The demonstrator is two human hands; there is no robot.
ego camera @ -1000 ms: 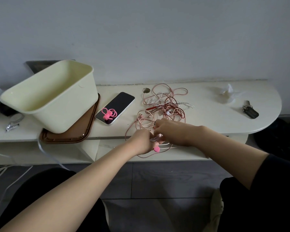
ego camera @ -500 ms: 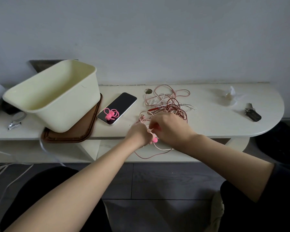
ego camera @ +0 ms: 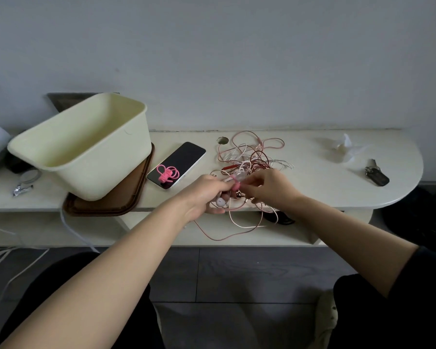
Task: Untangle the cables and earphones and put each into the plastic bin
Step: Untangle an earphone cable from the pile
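A tangle of pink, white and red cables and earphones (ego camera: 252,157) lies on the white table (ego camera: 312,187), with loops hanging over the front edge. My left hand (ego camera: 204,195) grips a bundle of the pink and white earphones, an earbud showing under its fingers. My right hand (ego camera: 269,187) pinches the same bundle just to the right, at the tangle's near side. The pale yellow plastic bin (ego camera: 86,144) stands tilted at the left on a brown tray (ego camera: 126,200); nothing shows inside it.
A phone (ego camera: 184,159) with a coiled pink tie (ego camera: 167,173) on it lies between the bin and the tangle. Keys (ego camera: 376,173) and crumpled clear plastic (ego camera: 342,147) sit at the right end. A round hole (ego camera: 222,140) is behind the tangle. White cords hang at lower left.
Both hands have lifted the earphone bundle slightly off the table's front edge and drawn it toward me; more cable now hangs below the edge.
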